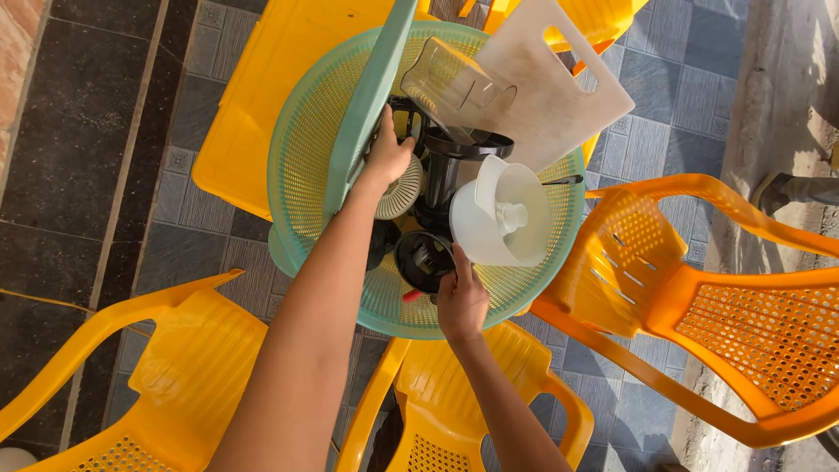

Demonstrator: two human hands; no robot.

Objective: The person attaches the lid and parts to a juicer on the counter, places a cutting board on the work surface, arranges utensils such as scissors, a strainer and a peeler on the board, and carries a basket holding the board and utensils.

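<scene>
A round green perforated basket (pixel 306 149) sits on a yellow table (pixel 253 96) and holds juicer parts. My left hand (pixel 386 153) reaches into it and grips a black part beside a round cream strainer (pixel 402 192) and a tilted green tray (pixel 367 105). My right hand (pixel 461 301) is at the basket's near rim, fingers on a black round part (pixel 421 260) next to a white funnel-shaped juicer piece (pixel 502 214). A clear plastic jug (pixel 454 87) and a white cutting board (pixel 546 79) lean at the back.
Yellow and orange plastic chairs surround the table: one at the lower left (pixel 175 367), one just below the basket (pixel 454 402), one at the right (pixel 699 288). Blue-grey patterned tiles (pixel 673 96) cover the floor. A person's shoe (pixel 773 188) shows at the far right.
</scene>
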